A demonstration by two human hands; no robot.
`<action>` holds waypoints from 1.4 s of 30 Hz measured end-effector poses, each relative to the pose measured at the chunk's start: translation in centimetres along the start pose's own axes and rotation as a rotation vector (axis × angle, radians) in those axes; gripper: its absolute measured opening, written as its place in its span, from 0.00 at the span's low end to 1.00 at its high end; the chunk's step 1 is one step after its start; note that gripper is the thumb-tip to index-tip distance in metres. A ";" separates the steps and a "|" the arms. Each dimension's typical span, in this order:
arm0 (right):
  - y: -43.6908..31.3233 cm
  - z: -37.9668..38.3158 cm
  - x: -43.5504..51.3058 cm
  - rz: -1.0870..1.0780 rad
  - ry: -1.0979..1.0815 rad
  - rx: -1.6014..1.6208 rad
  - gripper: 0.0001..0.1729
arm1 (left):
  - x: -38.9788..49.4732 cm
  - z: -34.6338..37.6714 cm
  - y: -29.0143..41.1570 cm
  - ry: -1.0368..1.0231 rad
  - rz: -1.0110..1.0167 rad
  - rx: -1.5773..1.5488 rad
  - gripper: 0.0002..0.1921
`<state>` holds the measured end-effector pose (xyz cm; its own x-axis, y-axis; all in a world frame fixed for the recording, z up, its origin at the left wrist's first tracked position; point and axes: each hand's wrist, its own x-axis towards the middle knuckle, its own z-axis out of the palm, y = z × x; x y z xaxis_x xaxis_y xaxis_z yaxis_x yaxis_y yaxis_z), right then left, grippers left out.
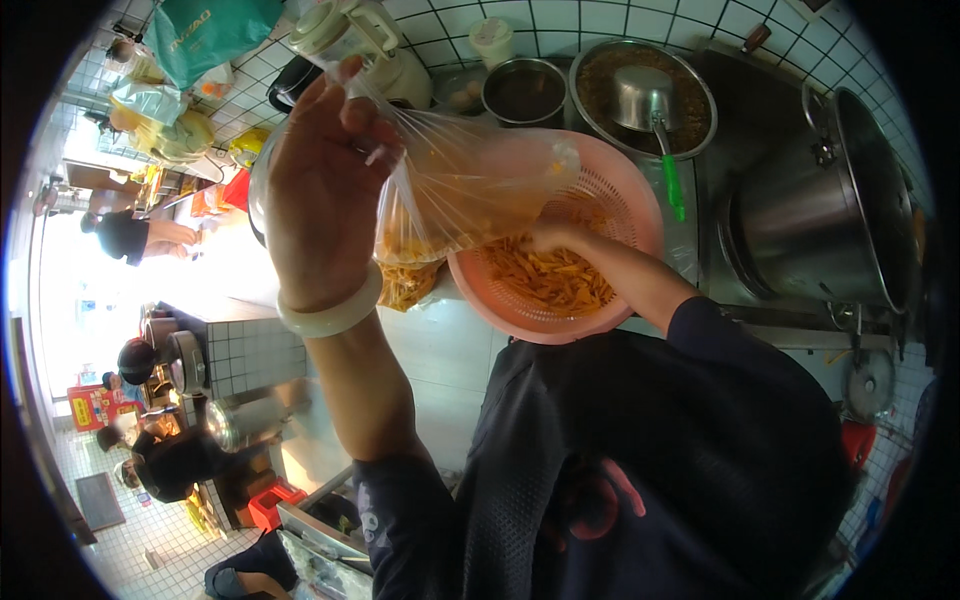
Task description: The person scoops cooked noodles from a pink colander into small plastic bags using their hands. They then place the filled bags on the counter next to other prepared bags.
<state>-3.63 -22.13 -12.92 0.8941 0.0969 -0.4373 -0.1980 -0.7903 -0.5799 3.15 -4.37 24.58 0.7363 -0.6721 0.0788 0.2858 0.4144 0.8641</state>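
Up at the left, my left hand (330, 165), with a pale bangle at the wrist, grips the gathered top of a clear plastic bag (465, 180). Orange-yellow strips of food show low in the bag. My right hand (551, 238) reaches into a pink plastic colander (637, 195), among orange-yellow food strips (559, 277); its fingers are partly hidden by the strips and the bag. The bag hangs over the colander's left part. A second clear bag of similar strips (405, 285) lies just left of the colander.
Behind the colander stand a pot of dark liquid (525, 90) and a steel basin (711, 112) holding a green-handled ladle (645, 94). A large steel pot (802, 217) is at the right, a blender (375, 52) at the upper left. Several people are farther left.
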 end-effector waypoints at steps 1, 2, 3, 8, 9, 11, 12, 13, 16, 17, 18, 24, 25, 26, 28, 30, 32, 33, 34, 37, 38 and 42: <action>-0.9 -0.1 -0.2 -0.098 -0.169 -0.171 0.27 | -0.1 -0.2 0.4 0.004 0.012 0.005 0.17; -1.5 -1.0 0.1 -0.222 -0.411 -0.320 0.28 | -0.3 -0.5 0.7 0.008 0.034 0.007 0.17; -1.9 -1.6 0.2 -0.066 -0.294 -0.263 0.26 | -0.4 -0.7 0.7 -0.013 0.052 -0.001 0.17; -4.1 -2.0 2.8 -0.034 0.275 0.002 0.23 | 1.1 -1.6 -0.8 0.039 -0.102 -0.146 0.16; -4.3 -1.6 2.9 -0.035 0.291 -0.061 0.23 | 1.5 -1.6 -1.3 0.009 -0.127 -0.197 0.16; -4.2 -0.8 2.3 -0.134 -0.176 -0.166 0.24 | 1.8 -1.5 -2.0 0.046 -0.111 -0.150 0.15; -3.7 -1.0 1.9 -0.195 -0.490 -0.202 0.24 | 1.8 -1.5 -2.2 0.072 -0.105 -0.123 0.14; -3.0 -1.4 1.4 -0.117 -0.387 -0.270 0.24 | 1.7 -1.4 -2.3 0.084 -0.093 -0.101 0.14; -0.4 -4.1 0.7 0.097 0.069 0.019 0.26 | 1.7 -1.0 -2.5 0.061 -0.084 -0.088 0.13; -0.3 -4.4 0.7 0.183 0.510 0.382 0.28 | 1.9 -0.9 -2.5 0.042 -0.069 -0.080 0.13; -0.6 -4.4 0.8 0.050 0.610 0.405 0.25 | 2.2 -0.6 -2.6 0.020 -0.091 -0.106 0.13; -5.5 0.0 0.4 -0.131 -0.291 -0.239 0.22 | 3.2 -0.5 -3.7 -0.014 -0.171 -0.137 0.16; -5.6 0.2 0.0 -0.234 -0.428 -0.294 0.27 | 3.1 -0.7 -4.0 -0.025 -0.167 -0.138 0.19; -5.3 0.1 -0.5 -0.142 -0.307 -0.188 0.30 | 2.9 -0.9 -4.4 -0.034 -0.170 -0.142 0.21; -4.0 -0.8 -1.8 0.039 -0.046 0.035 0.38 | 3.1 -1.3 -5.9 -0.116 -0.224 -0.211 0.21; -3.4 -0.5 -3.6 -0.007 -0.253 -0.049 0.46 | 3.1 -2.0 -8.3 -0.135 -0.225 -0.219 0.20; -3.1 0.4 -5.6 0.015 -0.429 -0.123 0.56 | 2.8 -3.3 -11.4 -0.003 -0.201 -0.046 0.13; -3.2 1.0 -6.5 -0.018 -0.373 -0.204 0.56 | 2.6 -4.4 -13.0 -0.038 -0.125 0.003 0.09; -3.2 1.7 -7.4 -0.045 -0.349 -0.281 0.57 | 2.4 -5.7 -14.6 0.053 -0.180 0.131 0.10; -3.4 3.6 -9.1 -0.110 -0.236 -0.327 0.51 | 1.3 -9.5 -19.8 0.192 -0.371 0.107 0.17; -3.3 4.1 -9.2 -0.126 -0.201 -0.307 0.49 | 0.8 -10.7 -21.0 0.124 -0.348 0.122 0.20; -2.1 5.1 -8.5 -0.113 -0.174 -0.086 0.39 | -1.1 -13.5 -23.1 0.034 -0.366 0.006 0.27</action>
<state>-12.85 -18.23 -11.50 0.8245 0.2850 -0.4888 -0.0584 -0.8164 -0.5745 4.02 -4.97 -2.16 0.6060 -0.7543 -0.2524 0.5302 0.1465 0.8351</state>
